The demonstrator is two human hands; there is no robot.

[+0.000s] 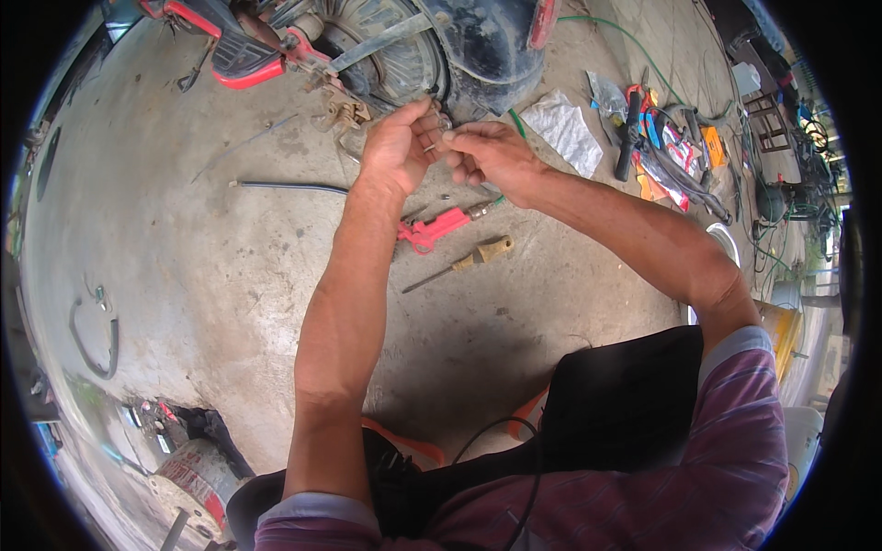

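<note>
Just below the dusty wheel (390,50) of a scooter, both my hands meet in front of me. My left hand (401,147) has its palm turned up and its fingers curled in. The thumb and fingers of my right hand (496,158) are pinched together close to the left fingertips. Something small and metallic shows between them, too little of it to name. Behind the fingers sits the dirty dark rear fender (487,55). On the floor under my hands lie a red air blow gun (436,228) and a screwdriver (469,262) with a yellowish handle.
A black hose (289,186) lies left of the blow gun. Right of the wheel are a crumpled whitish cloth (562,130) and a heap of tools and colourful packets (666,151). A green air line (629,39) crosses the floor. At lower left stands a worn metal cylinder (197,477).
</note>
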